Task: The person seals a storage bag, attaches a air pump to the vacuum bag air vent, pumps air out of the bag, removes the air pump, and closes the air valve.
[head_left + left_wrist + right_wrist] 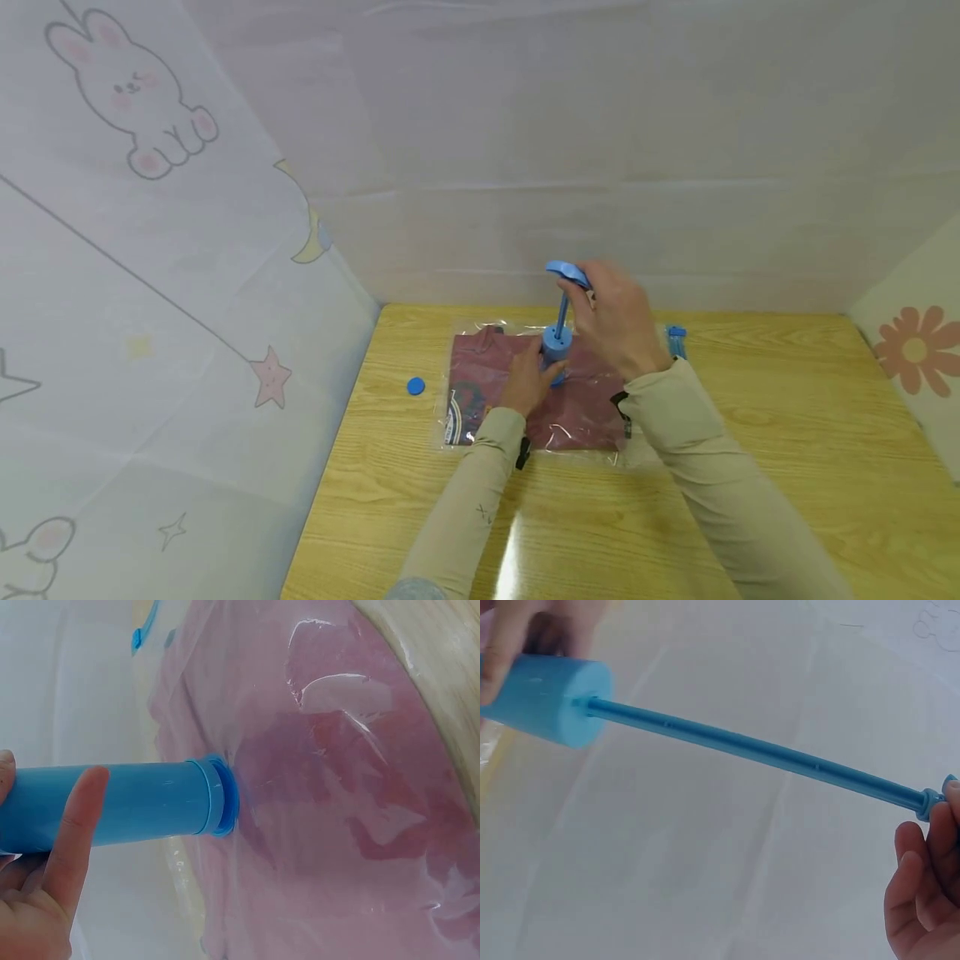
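A blue hand pump (pixel 557 343) stands upright on a clear plastic bag (pixel 577 437) with a folded maroon garment (pixel 588 417) inside. My left hand (pixel 527 382) grips the pump's barrel (pixel 142 799), thumb and fingers round it. In the left wrist view the barrel's flared lower end (pixel 217 796) meets the plastic. My right hand (pixel 618 321) holds the pump handle (pixel 567 272) well above the barrel. Between the two, a long stretch of the blue rod (pixel 757 746) shows in the right wrist view.
A round blue cap (pixel 416 386) lies on the wooden table (pixel 375 483), left of the bag. Behind my right hand, a small blue piece (pixel 677 333) sits near the table's back edge. Pale sheets (pixel 510 167) with printed drawings stand at the back and both sides.
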Motion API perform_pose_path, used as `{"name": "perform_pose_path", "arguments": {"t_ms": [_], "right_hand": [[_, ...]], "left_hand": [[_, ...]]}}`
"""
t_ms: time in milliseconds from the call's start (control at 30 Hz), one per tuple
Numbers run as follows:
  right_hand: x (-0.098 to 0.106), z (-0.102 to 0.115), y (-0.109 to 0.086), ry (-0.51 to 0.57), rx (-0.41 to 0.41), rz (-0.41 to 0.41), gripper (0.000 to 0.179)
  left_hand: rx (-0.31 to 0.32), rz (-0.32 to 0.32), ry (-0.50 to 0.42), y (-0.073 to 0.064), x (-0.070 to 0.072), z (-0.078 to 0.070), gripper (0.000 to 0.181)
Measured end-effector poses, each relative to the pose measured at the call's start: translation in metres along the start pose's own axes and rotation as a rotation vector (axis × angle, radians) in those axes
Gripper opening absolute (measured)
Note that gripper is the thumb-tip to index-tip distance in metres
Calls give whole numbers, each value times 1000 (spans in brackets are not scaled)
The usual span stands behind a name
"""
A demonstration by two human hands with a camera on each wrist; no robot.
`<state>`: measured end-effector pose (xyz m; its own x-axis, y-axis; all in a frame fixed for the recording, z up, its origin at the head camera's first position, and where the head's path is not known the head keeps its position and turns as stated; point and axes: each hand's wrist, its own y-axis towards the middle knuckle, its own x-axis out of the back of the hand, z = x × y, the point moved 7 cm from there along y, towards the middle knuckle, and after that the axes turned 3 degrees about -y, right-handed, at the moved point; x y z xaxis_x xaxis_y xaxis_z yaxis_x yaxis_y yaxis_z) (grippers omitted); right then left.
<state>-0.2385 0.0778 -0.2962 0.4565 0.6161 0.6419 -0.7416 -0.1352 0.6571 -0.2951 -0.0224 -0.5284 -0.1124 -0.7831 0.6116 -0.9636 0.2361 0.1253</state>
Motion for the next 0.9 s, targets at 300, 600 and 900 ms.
{"name": "perform_pose_path", "arguments": {"t_ms": [300,600,900], "right_hand": [[12,9,7,24,-1,-22,16],[12,7,8,37,-25,-3,18],[20,11,11,14,72,-99,24]], "left_hand": [[13,2,-2,0,0,1,54],[30,15,-7,1,1,1,57],[19,7,17,0,3,0,57]]}}
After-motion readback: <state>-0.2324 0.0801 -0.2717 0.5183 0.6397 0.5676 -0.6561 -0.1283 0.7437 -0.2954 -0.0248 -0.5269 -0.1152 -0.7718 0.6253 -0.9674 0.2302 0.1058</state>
